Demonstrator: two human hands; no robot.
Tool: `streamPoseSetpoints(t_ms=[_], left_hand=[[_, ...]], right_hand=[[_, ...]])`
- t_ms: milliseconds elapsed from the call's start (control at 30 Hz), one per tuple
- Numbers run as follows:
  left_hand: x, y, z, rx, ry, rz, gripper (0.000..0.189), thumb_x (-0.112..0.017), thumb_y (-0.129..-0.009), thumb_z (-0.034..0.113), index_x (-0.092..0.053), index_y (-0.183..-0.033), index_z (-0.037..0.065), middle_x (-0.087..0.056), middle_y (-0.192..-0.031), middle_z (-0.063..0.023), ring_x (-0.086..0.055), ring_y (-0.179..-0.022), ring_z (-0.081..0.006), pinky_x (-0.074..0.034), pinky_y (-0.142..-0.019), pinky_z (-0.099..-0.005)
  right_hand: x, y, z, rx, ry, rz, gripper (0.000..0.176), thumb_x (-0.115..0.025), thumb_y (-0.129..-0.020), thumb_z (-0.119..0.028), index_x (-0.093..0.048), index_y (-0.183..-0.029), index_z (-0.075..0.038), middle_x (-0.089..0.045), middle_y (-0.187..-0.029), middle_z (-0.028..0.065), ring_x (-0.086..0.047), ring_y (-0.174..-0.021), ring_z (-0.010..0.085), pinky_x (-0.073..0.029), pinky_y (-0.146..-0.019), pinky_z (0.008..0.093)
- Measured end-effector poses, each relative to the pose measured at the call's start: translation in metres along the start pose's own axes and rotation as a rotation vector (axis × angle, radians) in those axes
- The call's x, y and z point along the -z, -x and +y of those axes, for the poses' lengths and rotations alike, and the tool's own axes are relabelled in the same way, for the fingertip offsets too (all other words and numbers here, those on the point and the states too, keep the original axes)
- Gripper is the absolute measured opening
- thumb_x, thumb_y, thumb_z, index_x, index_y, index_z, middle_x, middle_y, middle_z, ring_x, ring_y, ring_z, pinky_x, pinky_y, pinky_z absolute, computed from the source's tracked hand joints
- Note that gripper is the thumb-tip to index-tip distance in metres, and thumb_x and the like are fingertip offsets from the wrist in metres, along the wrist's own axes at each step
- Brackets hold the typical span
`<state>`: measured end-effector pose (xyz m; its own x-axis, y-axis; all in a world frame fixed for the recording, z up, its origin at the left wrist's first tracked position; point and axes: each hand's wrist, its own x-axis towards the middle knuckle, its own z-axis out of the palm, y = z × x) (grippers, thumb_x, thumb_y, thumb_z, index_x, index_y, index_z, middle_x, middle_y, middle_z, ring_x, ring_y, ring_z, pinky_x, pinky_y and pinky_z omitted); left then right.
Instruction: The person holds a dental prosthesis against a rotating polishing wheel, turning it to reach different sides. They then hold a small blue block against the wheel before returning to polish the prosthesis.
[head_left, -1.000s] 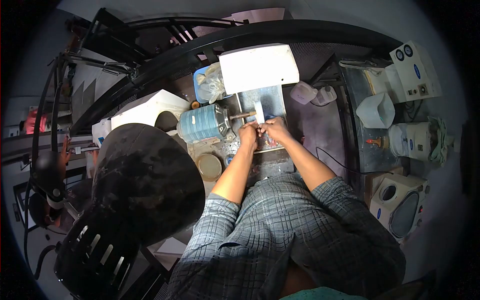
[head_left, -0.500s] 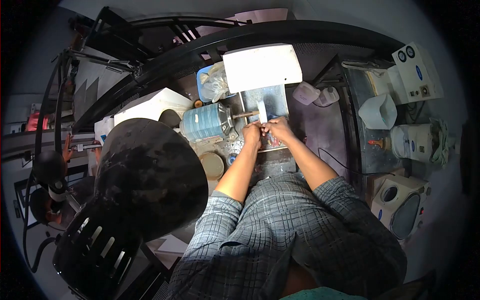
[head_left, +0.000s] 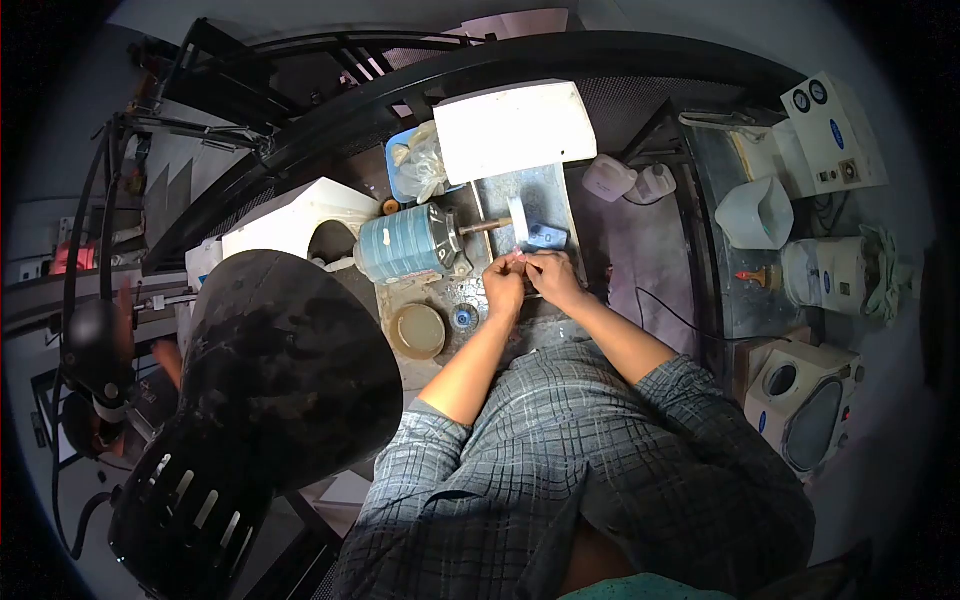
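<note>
Both hands meet in front of a polishing lathe with a blue-green motor [head_left: 408, 245] and a white buffing wheel [head_left: 517, 222] on its shaft. My left hand [head_left: 503, 287] is closed, its fingertips pinching a small pinkish piece [head_left: 521, 257] whose kind is too small to make out. Against the same piece, my right hand [head_left: 556, 279] is closed too, fingertips touching the left ones. The hands are just below the wheel, apart from it. Behind the right hand, a blue packet with dark markings [head_left: 546, 236] lies in the metal tray [head_left: 570, 205].
A white hood [head_left: 515, 125] stands over the tray's far end. Left of the hands are a round bowl [head_left: 417, 331] and a small blue round item [head_left: 463, 317]. A large black lamp shade [head_left: 300, 370] blocks the near left. Plastic jugs [head_left: 610, 178] stand at right.
Both hands have drawn back a little from the wheel toward my body. The blue packet behind them now shows. At far left, another person's hands have moved.
</note>
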<state>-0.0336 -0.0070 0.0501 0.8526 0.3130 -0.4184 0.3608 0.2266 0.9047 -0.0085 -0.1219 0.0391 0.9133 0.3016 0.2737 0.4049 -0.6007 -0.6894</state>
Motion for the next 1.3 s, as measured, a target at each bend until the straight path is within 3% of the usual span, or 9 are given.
streamPoseSetpoints(t_ms=[200,300,367,433,533,767,867,1067,1300], left_hand=[[0.007,-0.009,-0.004,-0.166,-0.276,-0.088,0.014,-0.059,-0.088,0.008,-0.064,-0.085,-0.004,-0.064,-0.074,-0.0046,-0.054,-0.064,-0.0083,-0.044,-0.059,-0.0237],[0.010,-0.011,-0.004,-0.193,-0.318,-0.132,0.012,-0.057,-0.088,0.007,-0.063,-0.087,-0.003,-0.064,-0.074,-0.0044,-0.055,-0.064,-0.0077,-0.045,-0.058,-0.0227],[0.011,-0.011,0.001,-0.200,-0.300,-0.148,0.010,-0.056,-0.088,0.006,-0.062,-0.087,-0.003,-0.064,-0.074,-0.0047,-0.056,-0.063,-0.0085,-0.045,-0.058,-0.0228],[0.012,-0.007,0.016,0.042,-0.115,-0.162,0.007,-0.054,-0.088,0.003,-0.060,-0.089,-0.002,-0.063,-0.072,-0.0056,-0.057,-0.059,-0.0101,-0.046,-0.055,-0.0232],[0.010,-0.007,0.019,0.000,0.024,-0.165,0.007,-0.053,-0.089,0.002,-0.058,-0.090,-0.002,-0.062,-0.068,-0.0064,-0.056,-0.055,-0.0113,-0.046,-0.052,-0.0238],[0.002,-0.027,0.014,-0.013,0.104,-0.108,0.009,-0.051,-0.088,0.000,-0.057,-0.082,-0.003,-0.062,-0.068,-0.0093,-0.057,-0.055,-0.0150,-0.046,-0.052,-0.0263],[-0.005,-0.032,0.023,0.053,0.049,-0.050,0.009,-0.050,-0.086,-0.001,-0.057,-0.081,-0.004,-0.062,-0.068,-0.0108,-0.056,-0.054,-0.0162,-0.046,-0.051,-0.0278],[0.001,-0.042,0.029,0.137,0.041,-0.078,0.010,-0.051,-0.084,0.000,-0.057,-0.077,-0.004,-0.062,-0.067,-0.0110,-0.055,-0.052,-0.0157,-0.044,-0.049,-0.0276],[-0.002,-0.043,0.028,0.103,0.022,-0.038,0.012,-0.050,-0.083,-0.001,-0.057,-0.073,-0.002,-0.060,-0.064,-0.0098,-0.054,-0.050,-0.0143,-0.040,-0.045,-0.0255]], right_hand=[[0.026,-0.013,-0.010,-0.255,-0.093,-0.137,0.020,-0.060,-0.080,-0.010,-0.066,-0.096,0.000,-0.067,-0.083,0.0152,-0.065,-0.069,0.0260,-0.050,-0.064,0.0352],[0.024,-0.016,-0.002,-0.190,-0.282,-0.107,0.020,-0.060,-0.081,-0.011,-0.065,-0.097,0.001,-0.068,-0.084,0.0150,-0.065,-0.066,0.0244,-0.050,-0.063,0.0356],[0.028,-0.018,-0.003,-0.225,-0.290,-0.166,0.022,-0.060,-0.081,-0.011,-0.065,-0.099,0.000,-0.066,-0.089,0.0181,-0.066,-0.079,0.0282,-0.050,-0.071,0.0356],[0.033,-0.021,-0.011,-0.495,-0.358,-0.294,0.019,-0.058,-0.083,-0.011,-0.066,-0.097,0.000,-0.067,-0.082,0.0155,-0.065,-0.070,0.0205,-0.049,-0.067,0.0323],[0.030,-0.023,-0.012,-0.622,-0.500,-0.337,0.017,-0.057,-0.086,-0.011,-0.066,-0.096,-0.001,-0.066,-0.075,0.0109,-0.060,-0.064,0.0131,-0.047,-0.062,0.0290],[0.033,-0.032,-0.019,-0.631,-0.501,-0.287,0.017,-0.056,-0.088,-0.014,-0.066,-0.094,-0.002,-0.063,-0.065,0.0062,-0.059,-0.059,0.0128,-0.046,-0.058,0.0283],[0.033,-0.036,-0.018,-0.739,-0.469,-0.295,0.015,-0.055,-0.089,-0.010,-0.067,-0.093,-0.002,-0.058,-0.061,0.0042,-0.053,-0.044,0.0099,-0.042,-0.041,0.0270],[0.003,-0.027,0.008,-0.459,-0.287,-0.173,0.014,-0.055,-0.087,-0.009,-0.065,-0.081,-0.001,-0.058,-0.058,0.0049,-0.053,-0.044,0.0107,-0.041,-0.040,0.0274],[0.013,-0.033,-0.013,-0.711,-0.525,-0.191,0.016,-0.058,-0.087,-0.012,-0.065,-0.078,0.000,-0.055,-0.055,0.0034,-0.050,-0.040,0.0100,-0.038,-0.036,0.0272]])
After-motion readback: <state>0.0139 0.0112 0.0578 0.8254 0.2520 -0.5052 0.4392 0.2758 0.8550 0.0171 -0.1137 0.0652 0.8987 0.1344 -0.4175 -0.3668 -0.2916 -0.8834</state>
